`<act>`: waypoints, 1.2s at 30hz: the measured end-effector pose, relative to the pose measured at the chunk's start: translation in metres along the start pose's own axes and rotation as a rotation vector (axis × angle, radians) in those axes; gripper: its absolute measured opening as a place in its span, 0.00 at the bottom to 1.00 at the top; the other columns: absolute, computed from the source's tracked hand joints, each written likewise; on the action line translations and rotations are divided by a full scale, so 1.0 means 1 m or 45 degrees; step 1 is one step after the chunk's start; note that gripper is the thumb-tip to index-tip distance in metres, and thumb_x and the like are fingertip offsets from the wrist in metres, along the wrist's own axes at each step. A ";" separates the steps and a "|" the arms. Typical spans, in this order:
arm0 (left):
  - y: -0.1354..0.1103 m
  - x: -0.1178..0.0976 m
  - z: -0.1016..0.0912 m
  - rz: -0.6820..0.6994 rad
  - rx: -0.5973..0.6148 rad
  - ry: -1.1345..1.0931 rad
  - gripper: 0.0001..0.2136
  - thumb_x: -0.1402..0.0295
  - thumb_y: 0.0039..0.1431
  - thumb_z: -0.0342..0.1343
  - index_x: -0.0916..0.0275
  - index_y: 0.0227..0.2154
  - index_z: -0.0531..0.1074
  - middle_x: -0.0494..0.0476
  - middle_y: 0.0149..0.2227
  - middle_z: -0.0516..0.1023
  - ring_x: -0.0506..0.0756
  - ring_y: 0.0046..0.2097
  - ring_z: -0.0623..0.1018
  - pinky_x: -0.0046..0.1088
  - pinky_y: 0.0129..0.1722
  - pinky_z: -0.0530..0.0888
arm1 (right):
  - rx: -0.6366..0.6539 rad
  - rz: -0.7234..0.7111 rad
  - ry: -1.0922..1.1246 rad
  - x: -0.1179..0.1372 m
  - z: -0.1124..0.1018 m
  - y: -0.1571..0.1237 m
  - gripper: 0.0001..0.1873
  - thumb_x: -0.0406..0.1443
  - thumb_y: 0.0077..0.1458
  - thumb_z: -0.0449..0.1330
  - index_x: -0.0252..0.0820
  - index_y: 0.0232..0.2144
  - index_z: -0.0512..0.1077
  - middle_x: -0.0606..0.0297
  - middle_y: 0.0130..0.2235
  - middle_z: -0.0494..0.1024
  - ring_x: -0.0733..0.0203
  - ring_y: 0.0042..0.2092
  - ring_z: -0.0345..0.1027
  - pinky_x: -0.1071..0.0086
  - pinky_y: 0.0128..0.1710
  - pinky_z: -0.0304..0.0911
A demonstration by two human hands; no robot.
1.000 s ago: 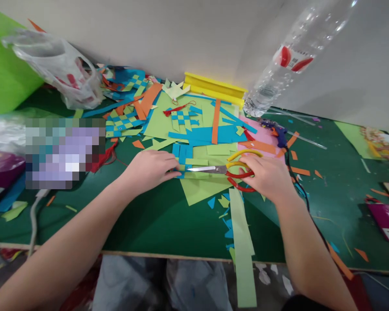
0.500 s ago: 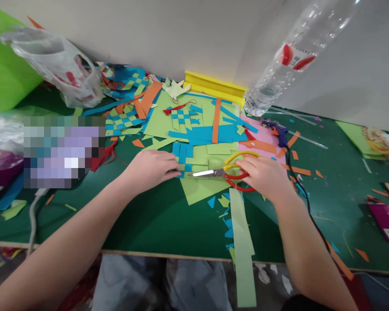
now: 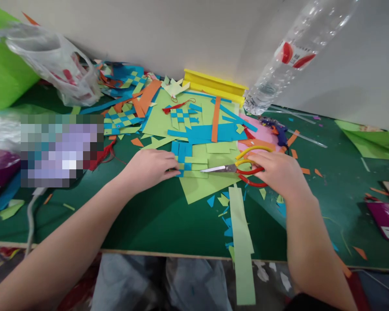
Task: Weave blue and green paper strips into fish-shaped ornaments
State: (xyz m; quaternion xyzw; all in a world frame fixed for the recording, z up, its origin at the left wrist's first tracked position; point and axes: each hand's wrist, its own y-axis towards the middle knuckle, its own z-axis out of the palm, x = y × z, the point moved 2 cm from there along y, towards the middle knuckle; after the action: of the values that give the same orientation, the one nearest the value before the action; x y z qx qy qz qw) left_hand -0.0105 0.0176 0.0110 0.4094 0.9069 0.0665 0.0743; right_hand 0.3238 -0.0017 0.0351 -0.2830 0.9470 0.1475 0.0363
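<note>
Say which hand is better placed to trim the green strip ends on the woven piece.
Probably the right hand: it holds the scissors, their tip pointing across the green strip ends. The left hand, no tool visible, is at the left edge of the woven piece.

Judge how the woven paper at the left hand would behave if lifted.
The woven paper would probably feel light and bend easily, being thin strips. Its weave might slip apart, as several ends stick out at the right. Lying flat, it seems unlikely to roll.

Left fingers [image 3: 169, 164] bent, right fingers [image 3: 262, 161] curled
</note>
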 end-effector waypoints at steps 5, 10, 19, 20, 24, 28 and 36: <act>0.000 0.001 0.001 0.017 -0.020 0.013 0.12 0.60 0.65 0.51 0.59 0.32 0.76 0.52 0.33 0.79 0.54 0.35 0.78 0.29 0.30 0.64 | -0.151 -0.030 -0.007 0.012 0.001 0.005 0.17 0.26 0.51 0.54 0.39 0.41 0.76 0.60 0.44 0.81 0.55 0.38 0.74 0.64 0.33 0.64; 0.000 0.001 0.002 0.012 -0.007 0.012 0.12 0.61 0.65 0.51 0.59 0.33 0.76 0.52 0.33 0.79 0.54 0.36 0.78 0.28 0.30 0.64 | -0.109 -0.100 -0.059 0.027 0.009 0.010 0.15 0.25 0.51 0.54 0.37 0.39 0.75 0.57 0.40 0.81 0.54 0.37 0.73 0.64 0.34 0.63; 0.000 0.001 0.002 -0.012 0.025 0.011 0.13 0.60 0.65 0.50 0.60 0.31 0.76 0.53 0.33 0.79 0.53 0.36 0.78 0.28 0.29 0.65 | 0.039 -0.048 0.005 0.021 0.010 0.008 0.17 0.23 0.50 0.53 0.40 0.40 0.75 0.57 0.41 0.80 0.53 0.41 0.74 0.62 0.37 0.65; 0.000 0.001 0.002 -0.013 0.025 0.013 0.13 0.60 0.65 0.50 0.60 0.31 0.76 0.53 0.33 0.79 0.53 0.36 0.78 0.28 0.29 0.65 | 0.041 -0.044 0.004 0.021 0.009 0.009 0.17 0.23 0.50 0.53 0.40 0.39 0.75 0.58 0.42 0.80 0.53 0.41 0.74 0.62 0.38 0.65; 0.000 0.000 0.002 -0.005 0.021 0.011 0.14 0.61 0.66 0.49 0.60 0.31 0.76 0.54 0.33 0.79 0.54 0.36 0.78 0.28 0.29 0.66 | 0.066 -0.020 -0.002 0.018 0.008 0.009 0.18 0.22 0.48 0.53 0.39 0.38 0.76 0.58 0.43 0.80 0.54 0.41 0.74 0.63 0.38 0.66; -0.001 0.000 0.001 -0.013 0.018 -0.015 0.13 0.62 0.65 0.50 0.60 0.31 0.77 0.54 0.33 0.79 0.54 0.35 0.78 0.29 0.30 0.65 | 0.096 -0.028 -0.040 0.013 0.007 0.007 0.20 0.23 0.48 0.54 0.39 0.41 0.76 0.58 0.46 0.80 0.52 0.43 0.75 0.60 0.40 0.68; 0.000 0.000 0.002 -0.017 0.014 -0.001 0.12 0.61 0.65 0.51 0.60 0.31 0.76 0.53 0.32 0.79 0.53 0.35 0.77 0.27 0.29 0.65 | -0.009 0.050 0.004 0.009 0.001 0.004 0.19 0.25 0.47 0.55 0.42 0.41 0.75 0.62 0.44 0.81 0.53 0.41 0.75 0.62 0.37 0.67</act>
State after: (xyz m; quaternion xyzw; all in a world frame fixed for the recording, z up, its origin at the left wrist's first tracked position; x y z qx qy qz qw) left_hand -0.0100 0.0180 0.0091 0.4037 0.9099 0.0610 0.0730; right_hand 0.3139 -0.0029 0.0340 -0.2648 0.9519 0.1511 0.0311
